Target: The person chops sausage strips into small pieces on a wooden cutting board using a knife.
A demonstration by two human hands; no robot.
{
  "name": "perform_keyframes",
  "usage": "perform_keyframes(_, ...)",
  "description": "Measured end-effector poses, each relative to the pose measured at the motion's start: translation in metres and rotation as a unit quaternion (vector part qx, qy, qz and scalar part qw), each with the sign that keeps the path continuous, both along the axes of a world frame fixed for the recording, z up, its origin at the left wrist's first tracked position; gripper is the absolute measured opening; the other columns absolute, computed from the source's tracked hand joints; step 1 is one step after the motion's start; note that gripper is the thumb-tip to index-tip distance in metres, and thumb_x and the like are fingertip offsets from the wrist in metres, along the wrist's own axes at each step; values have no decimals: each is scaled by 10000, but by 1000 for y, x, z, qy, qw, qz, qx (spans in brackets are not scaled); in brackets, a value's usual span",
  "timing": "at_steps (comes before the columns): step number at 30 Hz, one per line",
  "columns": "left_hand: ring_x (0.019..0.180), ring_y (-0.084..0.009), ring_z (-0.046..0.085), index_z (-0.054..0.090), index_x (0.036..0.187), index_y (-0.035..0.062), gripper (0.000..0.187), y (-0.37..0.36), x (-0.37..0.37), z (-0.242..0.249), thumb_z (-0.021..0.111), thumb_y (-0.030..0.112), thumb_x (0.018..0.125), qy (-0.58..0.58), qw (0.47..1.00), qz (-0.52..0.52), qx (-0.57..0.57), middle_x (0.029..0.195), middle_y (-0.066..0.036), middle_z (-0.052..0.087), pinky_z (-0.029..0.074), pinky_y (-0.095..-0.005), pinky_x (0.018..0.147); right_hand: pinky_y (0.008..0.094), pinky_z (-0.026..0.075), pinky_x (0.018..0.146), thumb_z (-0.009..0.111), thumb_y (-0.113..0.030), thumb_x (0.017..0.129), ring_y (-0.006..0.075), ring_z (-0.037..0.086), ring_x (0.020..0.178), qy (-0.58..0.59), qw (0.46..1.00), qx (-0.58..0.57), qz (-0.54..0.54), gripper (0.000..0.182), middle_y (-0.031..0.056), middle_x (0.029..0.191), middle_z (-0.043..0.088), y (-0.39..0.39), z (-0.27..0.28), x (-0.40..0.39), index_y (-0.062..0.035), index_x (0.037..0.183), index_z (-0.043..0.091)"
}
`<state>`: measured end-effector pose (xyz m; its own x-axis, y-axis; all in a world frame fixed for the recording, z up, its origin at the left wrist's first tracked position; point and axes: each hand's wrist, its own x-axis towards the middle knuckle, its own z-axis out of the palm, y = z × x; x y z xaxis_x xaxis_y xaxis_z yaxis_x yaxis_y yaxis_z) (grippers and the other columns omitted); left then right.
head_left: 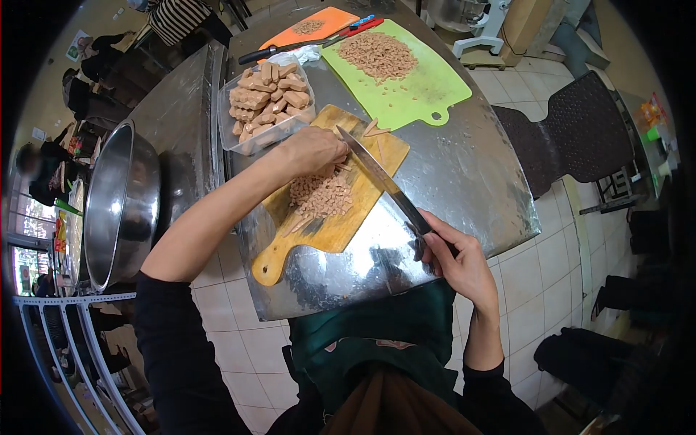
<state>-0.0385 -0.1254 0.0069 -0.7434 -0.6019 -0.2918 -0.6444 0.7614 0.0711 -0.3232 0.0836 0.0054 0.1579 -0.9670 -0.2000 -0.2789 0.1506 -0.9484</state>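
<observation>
My right hand (pixel 460 264) grips the black handle of a long kitchen knife (pixel 380 174), its blade slanting across the wooden cutting board (pixel 350 228). By the blade's tip end, my left hand (pixel 315 151) is closed with curled fingers over the board; what is under them is hidden. Below that hand lies a heap of diced light brown sausage (pixel 321 196). A few thin sausage strips (pixel 376 133) rest at the board's upper right edge. Just beyond my left hand, a clear plastic container (pixel 268 138) holds a pile of short brown sausages (pixel 268 98).
A green cutting board (pixel 449 90) with more diced pieces (pixel 377 54) lies at the back, beside an orange board (pixel 330 18). Another black-handled knife (pixel 272 51) lies across the orange board. A large steel bowl (pixel 123 206) stands left. A dark chair (pixel 573 134) is at right.
</observation>
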Motion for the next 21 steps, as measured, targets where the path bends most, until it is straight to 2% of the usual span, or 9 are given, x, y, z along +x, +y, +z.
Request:
perform_keyframes(6, 823, -394, 672, 629, 891, 37, 180, -7, 2, 6, 709, 167, 795, -14, 998, 22, 51, 817, -174, 683, 521, -488, 715, 288, 484, 586, 602, -138, 1049, 87, 613, 670, 3, 1000, -4, -3, 404, 40, 741, 639, 3, 2, 0, -117, 1452, 613)
perform_keyframes(9, 777, -377, 668, 638, 906, 16, 195, -14, 10, 16, 706, 173, 815, 50, 996, 48, 47, 790, -176, 669, 515, -470, 704, 287, 486, 590, 605, -134, 1045, 90, 618, 673, 6, 1000, -12, -9, 403, 45, 748, 644, 6, 5, -1, -114, 1447, 617)
perform_keyframes(12, 726, -349, 648, 624, 898, -1, 212, -13, 20, 32, 702, 192, 860, 91, 990, 92, 65, 756, -165, 644, 503, -451, 688, 289, 494, 601, 610, -123, 1038, 97, 625, 672, 15, 1000, -15, -4, 404, 54, 760, 657, 9, 6, -1, -112, 1442, 622)
perform_keyframes(13, 705, -284, 624, 599, 893, -8, 221, -12, 24, 36, 691, 193, 901, 102, 987, 102, 68, 725, -136, 610, 492, -430, 686, 290, 499, 609, 611, -117, 1035, 98, 626, 670, 24, 1000, -16, 0, 406, 59, 760, 662, 10, 9, 1, -113, 1441, 623)
perform_keyframes(14, 700, -263, 604, 586, 888, -7, 223, -10, 29, 41, 689, 189, 908, 125, 982, 119, 81, 725, -126, 599, 489, -417, 686, 291, 504, 616, 612, -111, 1032, 100, 627, 667, 33, 999, -17, 4, 408, 64, 760, 666, 11, 10, 2, -114, 1440, 624)
perform_keyframes(16, 689, -220, 565, 560, 878, -6, 230, -6, 44, 50, 684, 183, 921, 170, 968, 150, 106, 723, -106, 577, 481, -390, 687, 312, 524, 639, 624, -111, 1022, 136, 656, 659, 55, 998, -33, 26, 404, 105, 763, 691, 14, 7, 7, -122, 1426, 638)
perform_keyframes(17, 669, -220, 537, 562, 846, 10, 208, -1, 53, 52, 698, 167, 866, 209, 961, 155, 95, 711, -106, 571, 477, -382, 672, 323, 535, 650, 630, -111, 1017, 154, 670, 654, 66, 996, -41, 37, 402, 125, 764, 703, 15, 6, 9, -126, 1418, 645)
perform_keyframes(20, 650, -192, 506, 559, 840, 2, 203, 29, 79, 62, 694, 150, 873, 249, 944, 205, 73, 690, -88, 543, 473, -353, 662, 381, 560, 691, 652, -124, 999, 285, 732, 685, 122, 985, -60, 108, 389, 201, 837, 743, 11, 16, 21, -138, 1388, 667)
perform_keyframes(21, 651, -183, 510, 569, 850, -2, 192, 40, 88, 64, 692, 143, 878, 249, 937, 232, 80, 690, -87, 548, 476, -346, 662, 428, 565, 712, 664, -142, 989, 393, 732, 761, 129, 981, -85, 119, 373, 223, 951, 750, 9, 14, 24, -139, 1362, 681)
